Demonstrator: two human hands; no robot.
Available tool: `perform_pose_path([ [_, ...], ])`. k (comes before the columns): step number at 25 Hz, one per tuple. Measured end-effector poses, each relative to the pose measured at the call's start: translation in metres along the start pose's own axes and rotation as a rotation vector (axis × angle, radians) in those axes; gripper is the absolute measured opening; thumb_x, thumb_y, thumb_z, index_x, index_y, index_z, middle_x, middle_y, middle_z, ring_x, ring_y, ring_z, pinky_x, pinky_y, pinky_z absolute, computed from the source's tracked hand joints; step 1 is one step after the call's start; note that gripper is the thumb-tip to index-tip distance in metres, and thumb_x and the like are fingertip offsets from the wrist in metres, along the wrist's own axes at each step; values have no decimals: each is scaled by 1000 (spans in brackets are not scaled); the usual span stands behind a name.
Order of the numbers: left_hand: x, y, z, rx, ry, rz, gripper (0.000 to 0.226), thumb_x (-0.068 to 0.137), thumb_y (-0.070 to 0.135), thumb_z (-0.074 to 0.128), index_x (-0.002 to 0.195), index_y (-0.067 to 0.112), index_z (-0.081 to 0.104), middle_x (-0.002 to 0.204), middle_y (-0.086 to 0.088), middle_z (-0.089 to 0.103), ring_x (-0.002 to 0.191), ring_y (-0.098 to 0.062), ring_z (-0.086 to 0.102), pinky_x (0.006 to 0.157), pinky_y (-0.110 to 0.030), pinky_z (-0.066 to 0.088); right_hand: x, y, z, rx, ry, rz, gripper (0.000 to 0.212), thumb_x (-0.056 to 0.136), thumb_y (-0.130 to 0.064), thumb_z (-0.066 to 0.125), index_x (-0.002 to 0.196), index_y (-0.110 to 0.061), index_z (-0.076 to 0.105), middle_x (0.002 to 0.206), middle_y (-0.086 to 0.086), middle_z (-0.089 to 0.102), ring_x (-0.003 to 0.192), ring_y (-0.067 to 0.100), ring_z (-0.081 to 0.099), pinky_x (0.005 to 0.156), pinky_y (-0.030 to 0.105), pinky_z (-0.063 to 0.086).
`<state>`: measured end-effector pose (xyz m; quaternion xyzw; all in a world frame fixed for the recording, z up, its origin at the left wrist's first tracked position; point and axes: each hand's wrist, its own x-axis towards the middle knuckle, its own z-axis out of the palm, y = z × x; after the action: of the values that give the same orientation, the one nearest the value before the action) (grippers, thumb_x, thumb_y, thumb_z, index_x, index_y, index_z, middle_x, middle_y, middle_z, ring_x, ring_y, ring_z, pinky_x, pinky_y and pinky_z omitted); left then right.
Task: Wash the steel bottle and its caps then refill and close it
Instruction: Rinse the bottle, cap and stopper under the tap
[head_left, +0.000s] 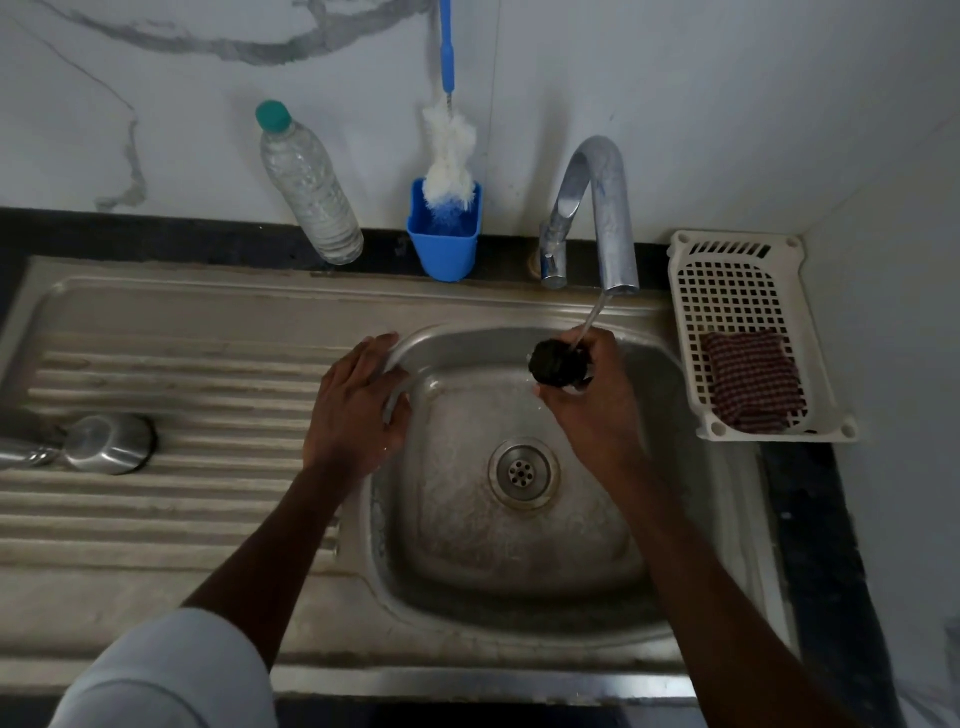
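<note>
My right hand (597, 395) grips a small black cap (555, 362) over the sink basin (519, 545), right under the thin stream running from the steel tap (602, 208). My left hand (358, 405) rests flat, fingers straight, on the basin's left rim. A steel cap or cup (111, 442) lies on its side on the ribbed drainboard (182, 519) at the far left. Beside it, at the frame's left edge, part of a steel object (26, 454) shows; whether it is the bottle I cannot tell.
A clear plastic water bottle (306, 187) with a green cap leans against the wall. A bottle brush (449, 150) stands in a blue holder (444, 249). A white basket (748, 332) with a checked scrub pad (750, 382) sits to the right of the sink.
</note>
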<state>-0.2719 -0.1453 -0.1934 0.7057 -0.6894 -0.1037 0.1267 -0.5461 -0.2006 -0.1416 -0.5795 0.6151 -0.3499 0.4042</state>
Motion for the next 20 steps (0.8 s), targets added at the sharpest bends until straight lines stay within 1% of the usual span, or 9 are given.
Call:
perform_pose_path([
  [4,1,-1,0,9,-2,4,32,89,26,71,121,23,73,163,-2,41,150,-29,38,118,-53,38,-7,7,-6,69,-27,-49,58,83,-1,79,133,-20,57,127,-5,66,117,5,62,95,20,52],
  [7,1,1,0,18,-10,19,36,90,26,70,125,23,71,163,-1,40,150,-27,38,118,-52,38,1,4,-5,544,-48,97,47,94,-2,69,139,-9,56,134,10,66,121,24,65,93,32,57],
  [9,1,0,-1,33,-2,15,39,90,26,70,129,22,70,162,-2,41,150,-28,39,119,-50,37,4,-3,-1,914,-104,290,39,103,-19,59,139,-5,55,129,15,67,108,28,68,81,31,55],
  [10,1,1,0,47,-2,6,43,90,26,69,133,22,67,163,-3,41,150,-28,38,120,-49,36,4,-5,1,984,-128,366,44,104,-30,57,140,-6,55,122,15,68,98,24,66,74,29,52],
  [12,1,3,0,69,-5,-12,50,92,28,66,141,21,61,165,-4,39,152,-27,36,122,-49,35,4,-8,5,904,-165,397,47,96,-39,64,136,-15,61,113,10,69,88,17,61,68,27,47],
  [13,1,3,0,70,-10,-18,53,93,29,65,145,20,58,165,-4,38,153,-27,35,122,-50,35,3,-7,6,783,-176,347,44,91,-36,70,131,-20,64,114,7,70,90,16,62,69,26,48],
  [16,2,0,3,43,-6,-14,58,93,28,66,148,19,54,166,-4,37,153,-27,34,121,-51,35,0,8,5,552,-187,135,55,78,-5,77,130,-19,63,131,7,67,120,21,64,88,34,56],
  [18,1,0,4,36,-4,-10,58,92,27,67,148,20,54,166,-3,37,154,-26,34,122,-51,35,-2,11,1,719,-200,153,60,78,1,74,134,-16,60,140,9,61,131,26,58,97,38,55],
  [20,2,0,3,31,-4,-10,58,92,27,67,148,20,54,166,-4,37,154,-27,34,121,-52,35,-4,4,-2,866,-219,250,55,84,-13,75,137,-17,60,141,11,62,126,26,61,86,32,55],
])
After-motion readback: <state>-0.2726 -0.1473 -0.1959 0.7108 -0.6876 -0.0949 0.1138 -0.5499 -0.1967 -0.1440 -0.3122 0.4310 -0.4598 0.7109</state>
